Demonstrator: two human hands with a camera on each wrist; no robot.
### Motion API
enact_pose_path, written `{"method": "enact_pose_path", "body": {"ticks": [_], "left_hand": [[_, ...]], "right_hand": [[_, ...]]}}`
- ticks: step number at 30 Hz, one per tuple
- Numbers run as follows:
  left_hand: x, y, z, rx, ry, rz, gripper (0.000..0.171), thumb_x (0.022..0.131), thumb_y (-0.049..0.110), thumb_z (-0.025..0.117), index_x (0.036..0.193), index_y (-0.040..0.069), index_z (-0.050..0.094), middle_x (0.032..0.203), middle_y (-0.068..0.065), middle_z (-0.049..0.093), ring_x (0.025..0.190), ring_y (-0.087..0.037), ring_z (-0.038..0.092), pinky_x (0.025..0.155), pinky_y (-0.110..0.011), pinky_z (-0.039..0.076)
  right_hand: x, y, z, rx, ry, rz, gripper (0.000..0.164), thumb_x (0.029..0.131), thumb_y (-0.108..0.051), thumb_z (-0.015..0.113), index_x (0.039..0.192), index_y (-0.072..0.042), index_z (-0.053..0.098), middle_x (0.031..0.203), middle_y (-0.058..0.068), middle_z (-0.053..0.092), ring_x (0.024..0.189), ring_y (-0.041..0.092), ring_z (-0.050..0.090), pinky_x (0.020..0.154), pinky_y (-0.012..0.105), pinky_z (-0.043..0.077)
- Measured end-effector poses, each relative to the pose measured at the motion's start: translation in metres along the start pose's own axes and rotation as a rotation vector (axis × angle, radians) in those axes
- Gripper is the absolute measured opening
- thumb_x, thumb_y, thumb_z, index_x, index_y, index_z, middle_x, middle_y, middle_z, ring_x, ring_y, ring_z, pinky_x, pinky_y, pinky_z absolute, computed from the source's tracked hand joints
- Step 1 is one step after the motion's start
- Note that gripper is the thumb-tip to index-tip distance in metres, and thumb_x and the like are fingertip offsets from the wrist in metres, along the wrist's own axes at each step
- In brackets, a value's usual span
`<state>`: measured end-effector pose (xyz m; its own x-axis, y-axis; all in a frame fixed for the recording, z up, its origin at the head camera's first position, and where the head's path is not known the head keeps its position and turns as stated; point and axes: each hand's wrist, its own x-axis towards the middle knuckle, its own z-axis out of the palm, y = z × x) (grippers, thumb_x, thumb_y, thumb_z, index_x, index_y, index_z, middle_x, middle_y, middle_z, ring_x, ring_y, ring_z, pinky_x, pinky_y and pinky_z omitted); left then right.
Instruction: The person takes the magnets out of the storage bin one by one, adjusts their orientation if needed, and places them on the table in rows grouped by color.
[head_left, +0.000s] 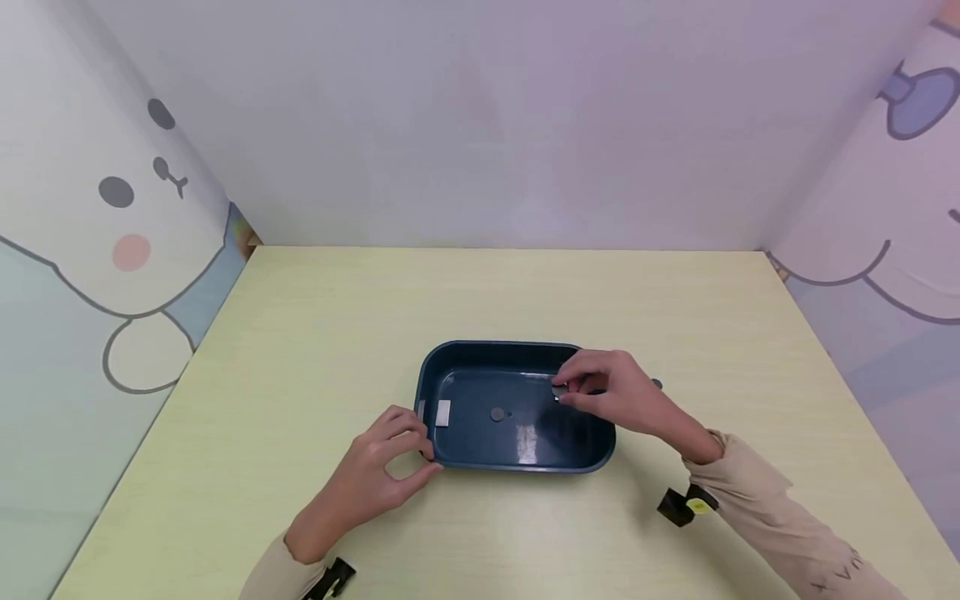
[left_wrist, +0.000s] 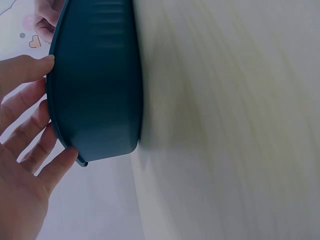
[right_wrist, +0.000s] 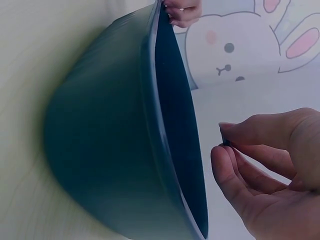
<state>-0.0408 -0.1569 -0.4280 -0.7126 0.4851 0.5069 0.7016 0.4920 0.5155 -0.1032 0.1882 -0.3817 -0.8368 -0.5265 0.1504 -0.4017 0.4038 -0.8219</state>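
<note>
1. From where I stand, the deep, dark blue-green, rounded rectangular tray point(head_left: 517, 469), plastic by its sheen, sits upright on the pale yellow wood-look table point(head_left: 525, 300), between the person's two hands.
2. The left hand point(head_left: 375, 471) holds the tray at its near left corner in a fairly wide grip, fingertips spaced along the rim. I'd call that a good brace: light, steady contact there should stop the tray sliding without tipping it.
3. The right hand point(head_left: 611, 392) has a narrow pinch, thumb against fingers, on a small, dark, flat piece point(right_wrist: 225, 138). It hovers above the rim, over the tray's right part; I can't tell the material.
4. With so little to grip, I'd pinch firmly at the edges, hold the wrist level and leave the rim some clearance.
5. A small white rectangular block point(head_left: 443, 413) lies inside, near the left end; a round grey spot point(head_left: 497, 414), loose disc or moulded mark, I can't say, shows mid-floor. Careful fingers should avoid nudging the block.
</note>
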Motion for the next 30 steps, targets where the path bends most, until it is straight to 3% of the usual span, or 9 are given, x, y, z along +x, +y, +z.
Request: {"method": "enact_pose_path", "body": {"ticks": [12,22,30], "left_hand": [[-0.001,0.0,0.0,0.004,-0.009,-0.008,0.015,0.076,0.022,0.079,0.077,0.021,0.065,0.089,0.01,0.058,0.095,-0.012,0.051,0.084,-0.015,0.041],[-0.001,-0.001,0.0,0.009,-0.01,-0.009,0.015,0.076,0.023,0.079,0.076,0.021,0.065,0.09,0.01,0.057,0.095,-0.012,0.051,0.085,-0.014,0.041],[-0.001,-0.001,0.001,0.001,0.0,0.004,0.015,0.076,0.022,0.079,0.076,0.02,0.064,0.09,0.01,0.058,0.095,-0.012,0.051,0.085,-0.016,0.041]], "right_hand": [[-0.009,-0.002,-0.01,-0.004,0.009,0.014,0.019,0.08,0.0,0.073,0.096,-0.01,0.071,0.096,0.0,0.064,0.075,0.014,0.058,0.065,0.026,0.053],[-0.016,-0.003,-0.018,0.021,0.03,-0.005,0.018,0.079,0.0,0.073,0.097,-0.002,0.07,0.093,0.003,0.064,0.076,0.014,0.057,0.069,0.027,0.054],[-0.023,-0.001,-0.025,0.011,0.051,-0.002,0.019,0.079,0.0,0.074,0.097,-0.005,0.071,0.095,0.002,0.064,0.078,0.013,0.059,0.069,0.027,0.054]]}}
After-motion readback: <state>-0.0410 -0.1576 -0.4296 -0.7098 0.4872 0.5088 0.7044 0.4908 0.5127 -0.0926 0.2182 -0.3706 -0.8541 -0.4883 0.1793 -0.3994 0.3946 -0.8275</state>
